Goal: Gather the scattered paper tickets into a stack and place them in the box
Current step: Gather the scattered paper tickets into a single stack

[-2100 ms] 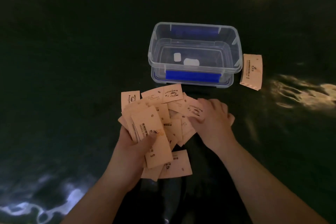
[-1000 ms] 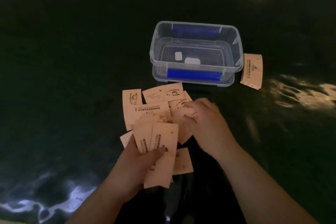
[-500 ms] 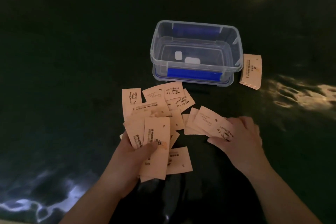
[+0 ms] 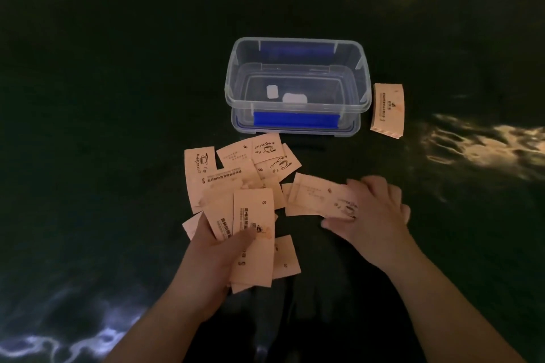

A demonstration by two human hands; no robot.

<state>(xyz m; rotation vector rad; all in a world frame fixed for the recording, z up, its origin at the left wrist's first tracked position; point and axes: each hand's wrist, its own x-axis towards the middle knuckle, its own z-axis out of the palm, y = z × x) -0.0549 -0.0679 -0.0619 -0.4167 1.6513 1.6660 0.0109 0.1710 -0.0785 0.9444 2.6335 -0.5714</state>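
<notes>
Pale orange paper tickets [image 4: 236, 169] lie scattered on the dark table just in front of a clear plastic box [image 4: 233, 85] with blue clips. My left hand [image 4: 215, 247] grips a fanned bunch of tickets [image 4: 253, 233], thumb pressed on top. My right hand [image 4: 374, 215] pinches the right end of a long ticket [image 4: 315, 196] that lies over another loose one. One more ticket [image 4: 284, 256] lies under the held bunch. A small neat stack of tickets [image 4: 387, 110] rests to the right of the box.
The box stands on its lid [image 4: 348, 130] and holds two small white stickers [image 4: 293, 97] on its floor. The table cover [image 4: 118, 127] is dark green and glossy, with bright light reflections at the right and lower left.
My right hand left the middle of the pile, pulled a ticket out to the right and then slid slightly back toward the left. The bunch in my left hand stayed roughly in place.
</notes>
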